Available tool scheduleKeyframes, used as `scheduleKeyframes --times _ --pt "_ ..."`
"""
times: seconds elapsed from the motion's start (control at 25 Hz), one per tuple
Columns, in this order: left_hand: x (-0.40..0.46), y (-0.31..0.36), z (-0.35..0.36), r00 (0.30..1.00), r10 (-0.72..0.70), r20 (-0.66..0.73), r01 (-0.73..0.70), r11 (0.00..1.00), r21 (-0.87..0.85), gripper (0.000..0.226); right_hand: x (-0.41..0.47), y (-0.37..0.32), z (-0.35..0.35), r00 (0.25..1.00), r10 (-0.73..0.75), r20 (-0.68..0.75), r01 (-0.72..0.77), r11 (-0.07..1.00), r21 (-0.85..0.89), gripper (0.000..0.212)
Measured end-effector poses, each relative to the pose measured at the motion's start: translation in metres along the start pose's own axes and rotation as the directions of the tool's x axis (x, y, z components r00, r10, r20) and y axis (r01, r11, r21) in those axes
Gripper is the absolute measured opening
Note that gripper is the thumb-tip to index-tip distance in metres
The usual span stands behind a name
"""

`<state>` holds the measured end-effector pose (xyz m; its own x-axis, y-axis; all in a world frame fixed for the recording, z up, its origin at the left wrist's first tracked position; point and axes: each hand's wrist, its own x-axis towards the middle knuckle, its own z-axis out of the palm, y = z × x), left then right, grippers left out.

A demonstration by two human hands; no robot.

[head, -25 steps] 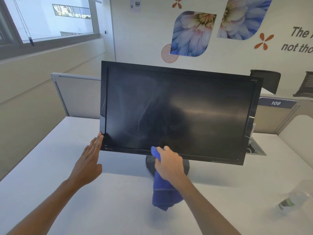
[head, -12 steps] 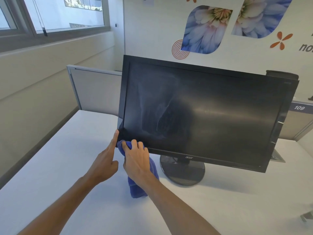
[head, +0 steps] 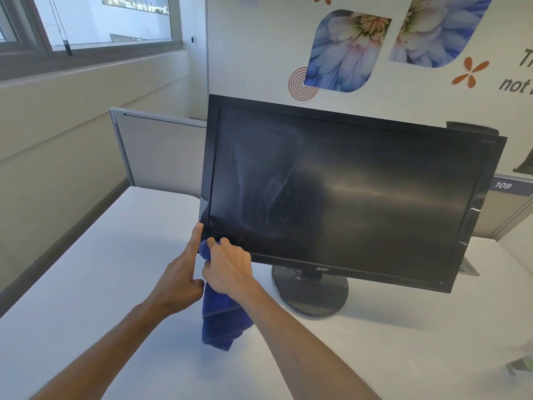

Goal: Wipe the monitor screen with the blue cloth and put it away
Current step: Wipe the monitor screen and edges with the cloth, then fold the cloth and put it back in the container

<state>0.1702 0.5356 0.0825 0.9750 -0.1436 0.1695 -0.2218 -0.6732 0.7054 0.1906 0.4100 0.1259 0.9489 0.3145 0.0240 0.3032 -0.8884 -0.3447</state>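
Note:
A black monitor [head: 346, 192] stands on a round base [head: 311, 295] on the white desk [head: 86, 284]; its dark screen shows pale smears on the left half. My right hand [head: 227, 269] presses the blue cloth [head: 220, 321] against the screen's lower left corner, and most of the cloth hangs down below the hand to the desk. My left hand [head: 180, 280] rests flat beside it, fingers straight, with the fingertips touching the monitor's lower left bezel edge.
A grey partition panel [head: 155, 151] stands behind the desk at the left. A cable port [head: 470, 268] is set in the desk behind the monitor's right side. A blurred object [head: 520, 366], part green, lies at the desk's right edge.
My right hand slid the cloth left along the screen's bottom edge to the lower left corner. My left hand stayed at that corner. The view shifted, so the monitor sits further right.

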Motion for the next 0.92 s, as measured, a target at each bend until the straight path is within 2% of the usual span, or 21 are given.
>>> scheduleKeyframes --times 0.16,0.2,0.28,0.44,0.52,0.6,0.68,0.72,0.84,0.92 --pt "-0.007 0.002 -0.007 0.999 -0.024 0.030 0.022 0.998 0.050 0.111 0.008 0.013 -0.029 0.975 -0.001 0.224 -0.045 0.979 0.198 0.034" --pt "-0.009 0.003 -0.008 0.999 -0.030 0.023 0.028 0.998 0.064 0.110 0.006 0.018 -0.034 0.969 -0.001 0.246 -0.067 0.961 0.268 0.034" --pt "-0.011 0.006 -0.005 1.000 -0.012 -0.015 0.013 0.998 0.062 0.107 -0.005 0.028 -0.040 0.979 0.028 0.202 -0.110 0.905 0.411 0.034" --pt "-0.021 0.019 0.007 0.996 0.012 -0.087 -0.007 0.998 0.064 0.094 -0.046 0.050 -0.049 0.989 0.088 0.120 -0.148 0.682 0.716 0.033" --pt "-0.029 0.035 0.015 0.989 0.014 -0.147 -0.008 0.999 0.040 0.076 -0.072 0.063 -0.057 0.986 0.137 0.094 -0.154 0.542 0.826 0.027" --pt "-0.043 0.060 0.025 0.985 -0.030 -0.172 0.014 0.996 -0.089 0.052 -0.099 0.076 -0.061 0.978 0.193 0.083 -0.155 0.393 0.906 0.025" --pt "-0.061 0.092 0.038 0.995 -0.077 -0.064 0.055 0.955 -0.293 0.029 -0.125 0.087 -0.063 0.963 0.254 0.084 -0.149 0.251 0.956 0.024" --pt "-0.071 0.110 0.045 0.995 -0.088 0.036 0.095 0.916 -0.389 0.026 -0.137 0.093 -0.064 0.954 0.289 0.084 -0.142 0.183 0.973 0.024" --pt "-0.095 0.163 0.066 0.946 -0.129 0.298 0.288 0.758 -0.585 0.042 -0.174 0.106 -0.067 0.913 0.394 0.103 -0.128 0.038 0.991 0.028" --pt "-0.103 0.189 0.082 0.920 -0.161 0.357 0.364 0.688 -0.627 0.039 -0.196 0.117 -0.067 0.882 0.451 0.137 -0.127 -0.052 0.991 0.028"
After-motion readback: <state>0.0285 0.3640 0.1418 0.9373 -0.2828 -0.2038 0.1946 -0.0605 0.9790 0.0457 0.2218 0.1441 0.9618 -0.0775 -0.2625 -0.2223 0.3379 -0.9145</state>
